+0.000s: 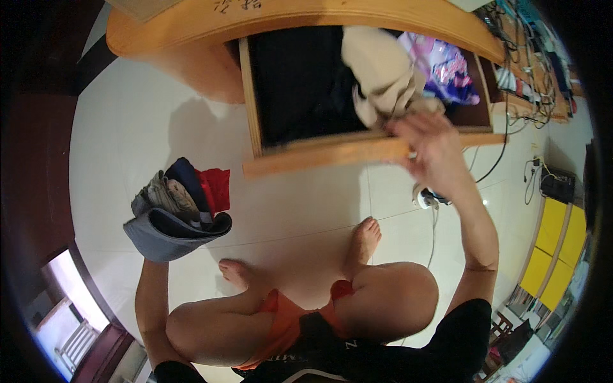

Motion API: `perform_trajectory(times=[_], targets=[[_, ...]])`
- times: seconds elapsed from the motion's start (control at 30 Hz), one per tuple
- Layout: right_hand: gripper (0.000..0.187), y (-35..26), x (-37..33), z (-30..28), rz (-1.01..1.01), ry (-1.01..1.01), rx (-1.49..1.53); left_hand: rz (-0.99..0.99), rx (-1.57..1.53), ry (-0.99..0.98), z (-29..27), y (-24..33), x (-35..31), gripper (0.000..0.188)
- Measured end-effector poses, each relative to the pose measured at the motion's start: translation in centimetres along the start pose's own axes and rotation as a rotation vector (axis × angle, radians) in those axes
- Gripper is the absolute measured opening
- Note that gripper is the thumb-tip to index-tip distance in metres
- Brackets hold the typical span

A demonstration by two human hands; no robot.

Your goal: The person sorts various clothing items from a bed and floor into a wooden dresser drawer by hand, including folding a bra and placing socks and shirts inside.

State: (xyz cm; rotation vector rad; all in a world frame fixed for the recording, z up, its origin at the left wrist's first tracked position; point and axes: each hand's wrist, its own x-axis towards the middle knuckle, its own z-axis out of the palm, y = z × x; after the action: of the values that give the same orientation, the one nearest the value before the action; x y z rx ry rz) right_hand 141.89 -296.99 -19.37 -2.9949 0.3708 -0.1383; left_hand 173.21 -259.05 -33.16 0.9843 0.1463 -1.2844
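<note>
On my left, a bundle of folded clothes [179, 204] in grey, beige, navy and red rests on my left hand, which is hidden beneath it. Only my left forearm [152, 293] shows. At the far side, a wooden drawer [252, 96] is pulled out. My right hand [434, 150], slightly blurred, grips the drawer front [332, 153], fingers over its top edge and thumb outside. Right by those fingers lies a crumpled beige cloth [380, 64] inside the drawer. Black fabric [300, 83] fills the drawer's left part, and a purple patterned cloth [444, 67] lies at the right.
A curved wooden tabletop [306, 18] overhangs the drawer. Cables [504, 127] hang at the right, with a white plug [421, 196] on the tiled floor near my right forearm. My bare feet [365, 239] stand on the tiles. A yellow-fronted cabinet [552, 236] is at the far right.
</note>
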Motion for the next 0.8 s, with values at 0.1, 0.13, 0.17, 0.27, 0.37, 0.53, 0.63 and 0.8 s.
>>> perform_trajectory(times=[0.1, 0.13, 0.17, 0.27, 0.37, 0.53, 0.63, 0.8], targets=[[0.039, -2.0, -2.4, -0.7, 0.012, -0.02, 0.036, -0.026, -0.02, -0.017, -0.9, -1.6, -0.4, 0.066], [0.038, -2.2, -2.6, -1.0, 0.037, -0.021, 0.036, -0.037, -0.036, -0.028, -1.0, -2.2, -0.5, 0.066], [0.038, -2.3, -2.5, -1.3, 0.031, -0.016, 0.026, -0.043, -0.041, -0.033, -1.2, -2.3, -0.7, 0.066], [0.038, -1.7, -2.7, -1.3, 0.011, -0.03, 0.009, -0.055, -0.059, -0.04, -1.9, -3.4, -0.8, 0.066], [0.04, -1.6, -2.5, -1.3, 0.012, -0.077, -0.001, -0.079, -0.094, -0.049, -2.9, -4.6, -0.5, 0.066], [0.039, -2.7, -1.4, -1.6, 0.019, -0.134, -0.035, -0.108, -0.164, -0.062, -7.1, -6.4, -0.8, 0.065], [0.035, -4.7, -1.4, -1.2, -0.076, -0.026, 0.102, -0.098, -0.122, -0.008, -9.4, -6.0, -0.5, 0.065], [0.031, -12.3, 0.1, 8.6, -0.458, -0.221, 0.592, -0.008, -0.056, 0.016, -5.1, -2.4, 1.7, 0.067]])
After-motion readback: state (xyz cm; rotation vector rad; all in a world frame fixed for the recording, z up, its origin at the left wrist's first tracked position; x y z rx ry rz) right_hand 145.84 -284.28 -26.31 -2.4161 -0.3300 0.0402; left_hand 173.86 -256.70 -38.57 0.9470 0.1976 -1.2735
